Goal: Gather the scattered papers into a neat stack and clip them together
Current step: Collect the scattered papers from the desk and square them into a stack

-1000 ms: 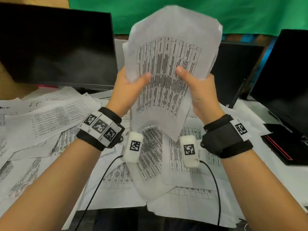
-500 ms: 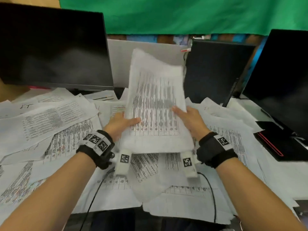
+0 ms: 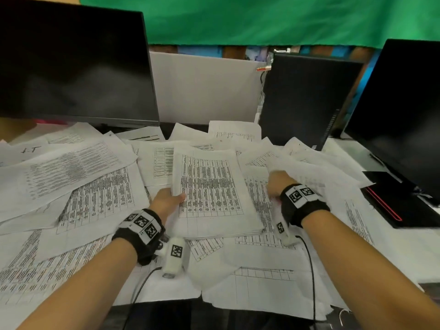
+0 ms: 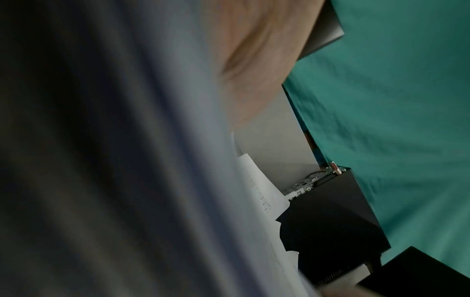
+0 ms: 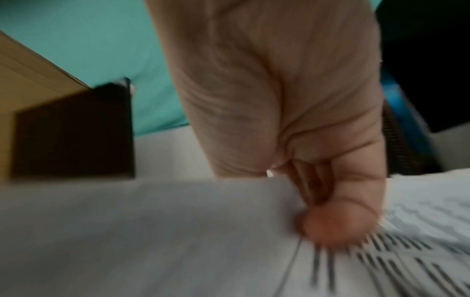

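Note:
A stack of printed papers lies flat in the middle of the desk, on top of other sheets. My left hand grips the stack's left edge, thumb on top, fingers hidden below. The left wrist view shows only blurred paper and part of the hand. My right hand is off the stack, to its right, among loose sheets. In the right wrist view, thumb and finger pinch the edge of a loose printed sheet. No clip is in view.
Scattered printed sheets cover the desk left, right and front. A dark monitor stands back left, another at the right, a black computer tower between them. A black laptop with red trim lies at the right edge.
Both hands held the stack upright in the air, then lowered it flat onto the desk. My right hand has let go of it and moved right to a loose sheet.

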Demonstrator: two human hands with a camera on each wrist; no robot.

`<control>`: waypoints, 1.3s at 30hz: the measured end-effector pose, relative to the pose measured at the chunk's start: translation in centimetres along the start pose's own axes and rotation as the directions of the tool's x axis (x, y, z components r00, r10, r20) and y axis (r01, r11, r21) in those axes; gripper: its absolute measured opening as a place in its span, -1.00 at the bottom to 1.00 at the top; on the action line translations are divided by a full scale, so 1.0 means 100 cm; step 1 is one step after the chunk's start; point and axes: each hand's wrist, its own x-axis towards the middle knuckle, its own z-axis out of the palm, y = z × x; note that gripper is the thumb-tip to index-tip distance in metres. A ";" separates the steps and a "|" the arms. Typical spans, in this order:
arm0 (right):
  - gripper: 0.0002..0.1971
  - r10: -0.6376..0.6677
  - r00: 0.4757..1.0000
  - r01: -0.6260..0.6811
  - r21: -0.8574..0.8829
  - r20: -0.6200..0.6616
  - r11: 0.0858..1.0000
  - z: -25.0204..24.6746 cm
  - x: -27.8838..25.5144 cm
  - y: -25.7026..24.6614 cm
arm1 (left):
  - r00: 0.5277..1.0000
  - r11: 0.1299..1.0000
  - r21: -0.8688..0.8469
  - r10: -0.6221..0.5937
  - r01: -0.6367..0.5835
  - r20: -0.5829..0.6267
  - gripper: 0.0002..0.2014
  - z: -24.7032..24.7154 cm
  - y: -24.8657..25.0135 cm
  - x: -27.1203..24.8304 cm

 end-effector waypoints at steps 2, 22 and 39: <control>-0.76 -0.106 0.983 0.119 0.084 -0.147 0.989 -0.013 -0.005 -0.030 | 1.000 1.000 -0.020 0.022 -0.021 0.016 -0.59 0.002 0.000 0.000; -0.38 0.180 0.972 -0.029 0.687 -0.149 0.726 0.022 0.017 -0.030 | 0.983 0.990 -0.123 0.085 -0.066 0.162 -0.49 -0.008 -0.008 -0.002; -0.61 0.124 0.903 0.061 0.408 -0.411 0.911 -0.030 0.097 0.065 | 0.972 0.938 -0.338 0.142 -0.072 0.187 -0.52 0.012 0.004 0.009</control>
